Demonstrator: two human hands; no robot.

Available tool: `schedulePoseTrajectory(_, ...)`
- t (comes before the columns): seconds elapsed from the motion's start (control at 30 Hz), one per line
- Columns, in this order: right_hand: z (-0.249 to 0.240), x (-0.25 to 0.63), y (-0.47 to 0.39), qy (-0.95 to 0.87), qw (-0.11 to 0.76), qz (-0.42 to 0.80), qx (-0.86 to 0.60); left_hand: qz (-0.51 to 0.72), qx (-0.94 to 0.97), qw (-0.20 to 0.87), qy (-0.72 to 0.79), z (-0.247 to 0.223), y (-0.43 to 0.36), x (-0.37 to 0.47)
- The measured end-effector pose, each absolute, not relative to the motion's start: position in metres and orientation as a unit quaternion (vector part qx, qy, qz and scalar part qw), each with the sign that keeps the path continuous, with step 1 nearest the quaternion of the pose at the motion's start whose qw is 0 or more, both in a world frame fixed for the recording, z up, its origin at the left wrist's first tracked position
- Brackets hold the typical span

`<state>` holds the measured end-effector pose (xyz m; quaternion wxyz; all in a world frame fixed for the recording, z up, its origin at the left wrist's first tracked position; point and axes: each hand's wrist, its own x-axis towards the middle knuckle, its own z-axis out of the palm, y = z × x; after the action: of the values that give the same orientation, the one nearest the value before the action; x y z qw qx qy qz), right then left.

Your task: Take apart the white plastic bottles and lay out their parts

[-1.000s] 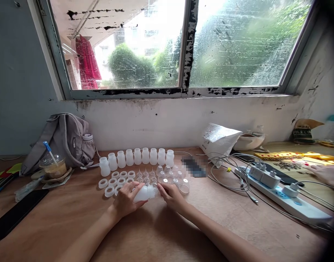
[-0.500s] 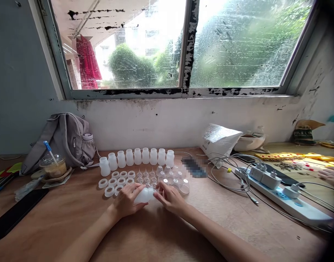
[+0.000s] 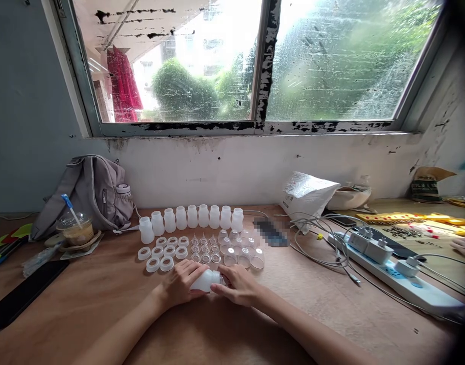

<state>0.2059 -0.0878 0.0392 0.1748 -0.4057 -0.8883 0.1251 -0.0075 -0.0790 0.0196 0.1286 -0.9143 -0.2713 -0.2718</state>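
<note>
A frosted white baby bottle (image 3: 202, 280) lies on its side above the table, its neck pointing right. My left hand (image 3: 182, 282) is wrapped round its body. My right hand (image 3: 238, 285) is closed at the bottle's mouth, thumb in front and fingers behind; a sliver of a small clear piece shows there, mostly hidden by the fingers. Just beyond my hands lie several clear teats (image 3: 205, 249). White collar rings (image 3: 153, 264) stand in rows to their left, and clear domed caps (image 3: 243, 260) to their right. A line of upright frosted bottles (image 3: 192, 217) runs behind.
A grey backpack (image 3: 91, 195), a drink cup (image 3: 75, 229) and a black flat case (image 3: 27, 294) are on the left. To the right are a white pouch (image 3: 308, 195), tangled cables (image 3: 316, 248) and a power strip (image 3: 399, 276). Another person's hand (image 3: 464, 247) shows at the right edge.
My right hand has closed in round the bottle's mouth, where its fingertips were pinching before. Both hands and the bottle have shifted slightly right and nearer to me.
</note>
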Motion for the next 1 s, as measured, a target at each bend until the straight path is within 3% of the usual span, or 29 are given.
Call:
schedulePoseTrajectory(0.13,0.045,0.209,-0.082,-0.880,0.187,0.188,-0.394,-0.263,-0.916,0.129,-0.275,0.025,-0.080,-0.006)
schedulePoseTrajectory(0.27,0.052,0.218,-0.068,-0.830,0.278,0.248,-0.415,-0.264,-0.911,0.114,-0.296,0.033,-0.081,-0.009)
schedulePoseTrajectory(0.37,0.045,0.227,-0.054,-0.789,0.333,0.189,-0.480,-0.263,-0.907,0.080,-0.320,0.035,-0.081,-0.013)
schedulePoseTrajectory(0.6,0.023,0.229,-0.045,-0.784,0.263,0.126,-0.548,-0.314,-0.853,-0.101,-0.404,0.035,-0.081,-0.015)
schedulePoseTrajectory(0.7,0.033,0.227,-0.051,-0.762,0.354,0.127,-0.527,-0.324,-0.831,-0.151,-0.425,0.035,-0.081,-0.014)
schedulePoseTrajectory(0.83,0.052,0.226,-0.061,-0.709,0.480,0.211,-0.472,-0.332,-0.831,-0.182,-0.407,0.037,-0.080,-0.013)
schedulePoseTrajectory(1.0,0.053,0.221,-0.069,-0.708,0.458,0.346,-0.411,-0.324,-0.841,-0.175,-0.395,0.038,-0.080,-0.011)
